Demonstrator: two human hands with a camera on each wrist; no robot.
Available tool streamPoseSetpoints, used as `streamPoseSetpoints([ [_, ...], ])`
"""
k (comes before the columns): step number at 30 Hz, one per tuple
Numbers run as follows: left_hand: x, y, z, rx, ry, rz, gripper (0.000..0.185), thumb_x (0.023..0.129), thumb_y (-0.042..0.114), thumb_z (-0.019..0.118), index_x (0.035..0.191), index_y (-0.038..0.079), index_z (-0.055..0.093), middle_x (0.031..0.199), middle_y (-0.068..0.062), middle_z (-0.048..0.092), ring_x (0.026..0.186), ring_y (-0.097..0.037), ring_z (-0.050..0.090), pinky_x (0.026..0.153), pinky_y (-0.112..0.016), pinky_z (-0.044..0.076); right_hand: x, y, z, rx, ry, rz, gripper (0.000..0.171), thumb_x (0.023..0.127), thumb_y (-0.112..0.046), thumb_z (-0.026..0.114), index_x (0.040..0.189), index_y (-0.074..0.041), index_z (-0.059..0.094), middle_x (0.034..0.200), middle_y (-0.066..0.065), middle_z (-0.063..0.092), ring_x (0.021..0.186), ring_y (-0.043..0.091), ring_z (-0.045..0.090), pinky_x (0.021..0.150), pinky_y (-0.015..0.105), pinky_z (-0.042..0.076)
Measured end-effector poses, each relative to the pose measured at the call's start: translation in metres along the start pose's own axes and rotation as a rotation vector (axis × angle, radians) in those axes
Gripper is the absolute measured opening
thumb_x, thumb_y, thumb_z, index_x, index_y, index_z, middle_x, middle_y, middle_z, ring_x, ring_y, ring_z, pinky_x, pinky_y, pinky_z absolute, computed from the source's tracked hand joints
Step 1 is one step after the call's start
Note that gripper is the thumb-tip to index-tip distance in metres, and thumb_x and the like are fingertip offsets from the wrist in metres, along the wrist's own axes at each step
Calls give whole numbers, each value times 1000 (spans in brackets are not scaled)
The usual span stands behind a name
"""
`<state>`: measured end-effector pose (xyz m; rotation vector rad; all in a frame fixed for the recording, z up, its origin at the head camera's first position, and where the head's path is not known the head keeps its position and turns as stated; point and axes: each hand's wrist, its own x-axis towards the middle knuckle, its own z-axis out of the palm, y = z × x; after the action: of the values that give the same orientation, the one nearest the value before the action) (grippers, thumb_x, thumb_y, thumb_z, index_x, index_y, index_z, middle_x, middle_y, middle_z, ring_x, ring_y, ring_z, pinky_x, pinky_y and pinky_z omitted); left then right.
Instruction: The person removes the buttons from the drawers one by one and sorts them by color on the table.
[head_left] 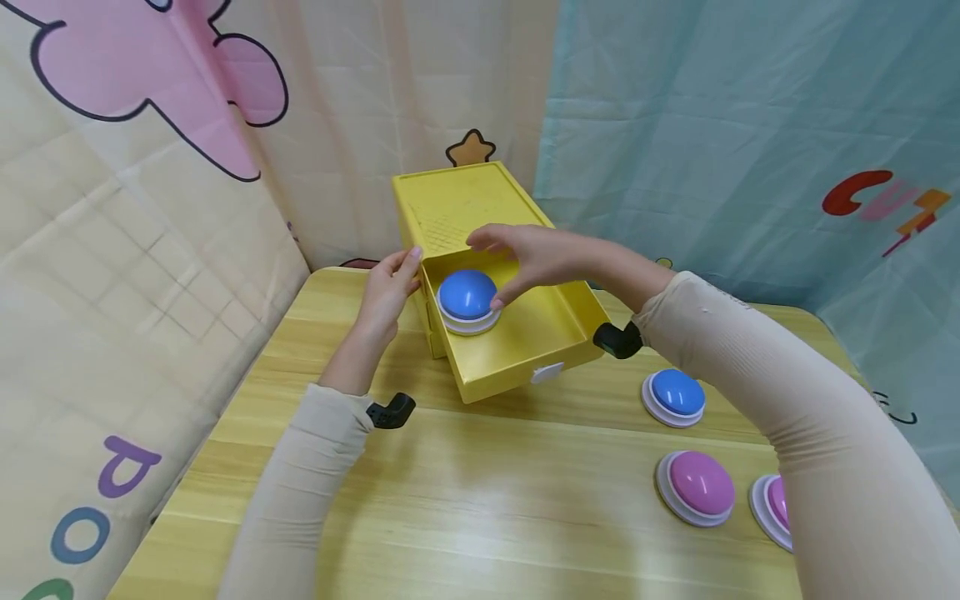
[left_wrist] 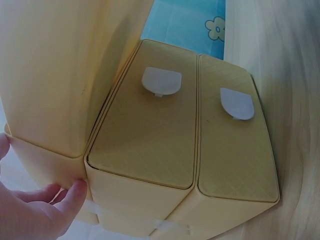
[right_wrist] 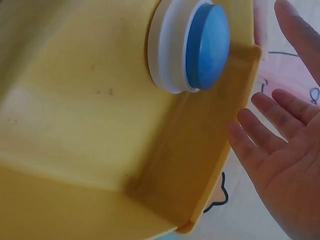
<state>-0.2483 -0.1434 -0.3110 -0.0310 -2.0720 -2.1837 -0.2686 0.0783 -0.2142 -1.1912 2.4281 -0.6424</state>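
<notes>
Head view, frame centre: right hand [head_left: 536, 258] hovers, grip apart, over the blue dome button [head_left: 467, 300] in the pulled-out yellow plastic drawer [head_left: 525, 354]; left hand [head_left: 388, 292], fingers straight, touches the yellow cabinet [head_left: 461, 200].

A wooden table [head_left: 480, 500] bears a yellow drawer cabinet [head_left: 465, 204]; three dome buttons [head_left: 675, 397] beside.

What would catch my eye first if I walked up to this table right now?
Probably the yellow drawer box at the table's far edge, its top drawer pulled out with a blue dome button sitting inside. The right hand hovers open just above that button while the left hand steadies the box's side. Blue and pink buttons lie to the right.
</notes>
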Motion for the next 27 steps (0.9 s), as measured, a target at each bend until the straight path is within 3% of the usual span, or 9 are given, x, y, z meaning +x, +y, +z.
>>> streamPoseSetpoints([
  [11, 1, -2, 3, -15, -12, 3, 51, 93, 29, 49, 127, -8, 42, 123, -17, 42, 114, -24, 43, 94, -31, 41, 23, -2, 15, -56, -138, 56, 77, 72, -24, 77, 134, -8, 35, 134, 4, 38, 121, 17, 34, 102, 31, 29],
  [19, -1, 0, 1, -14, -16, 14, 51, 93, 30, 49, 127, -8, 42, 122, -16, 41, 115, -23, 42, 94, -32, 41, 33, -3, 24, -190, -122, 7, 69, 74, -18, 75, 131, -2, 39, 129, 8, 42, 114, 18, 38, 100, 31, 31],
  [27, -1, 0, -1, -10, -17, 6, 54, 93, 31, 49, 130, -8, 39, 126, -17, 40, 117, -24, 41, 95, -32, 40, 31, -5, 25, -199, -94, 1, 65, 73, -15, 76, 127, 1, 43, 125, 10, 45, 111, 19, 40, 99, 30, 33],
])
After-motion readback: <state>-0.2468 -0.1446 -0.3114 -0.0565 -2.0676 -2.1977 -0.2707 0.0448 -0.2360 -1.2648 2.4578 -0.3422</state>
